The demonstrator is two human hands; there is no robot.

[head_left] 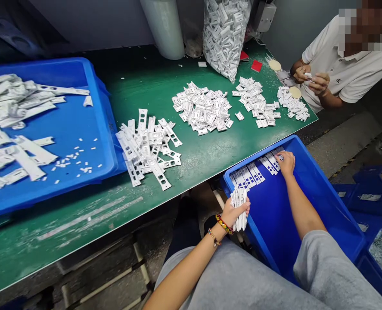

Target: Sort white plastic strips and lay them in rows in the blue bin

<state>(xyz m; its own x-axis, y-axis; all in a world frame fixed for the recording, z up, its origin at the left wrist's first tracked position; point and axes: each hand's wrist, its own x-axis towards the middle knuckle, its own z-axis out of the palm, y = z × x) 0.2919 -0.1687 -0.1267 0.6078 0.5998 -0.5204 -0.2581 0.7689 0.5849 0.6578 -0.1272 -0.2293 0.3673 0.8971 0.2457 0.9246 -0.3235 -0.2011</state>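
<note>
A person in a grey top [242, 275] works beside a green table [191, 159], reaching toward a deep blue bin [268, 215] set against its edge. The left hand [237, 212], with 2 bracelets [223, 224] at the wrist, is closed around a bundle of thin white strips [239, 198]. The strips stick out above and below the fist, just over the bin's left rim.

The right hand [286, 163] is inside the bin, fingers bent and fingertips touching the far end of a row of white strips [255, 174]. These lie side by side along the wall nearest the table, their square holes showing. The fingertips are small and partly hidden here, so I cannot tell whether they pinch a strip or only press on it.

On the table, a loose pile of long white pieces [145, 144] lies between the bin and a shallow blue tray [76, 114] at the far left. The tray holds more long white parts [32, 155] and scattered small white chips [85, 169]. Beyond the loose pile is a heap of short white pieces [206, 105], with smaller groups to its right. A clear bag [226, 34] packed with similar pieces stands behind. At upper right, a co-worker in a white shirt [358, 64] holds a small white piece [308, 75] in 2 hands.
</note>
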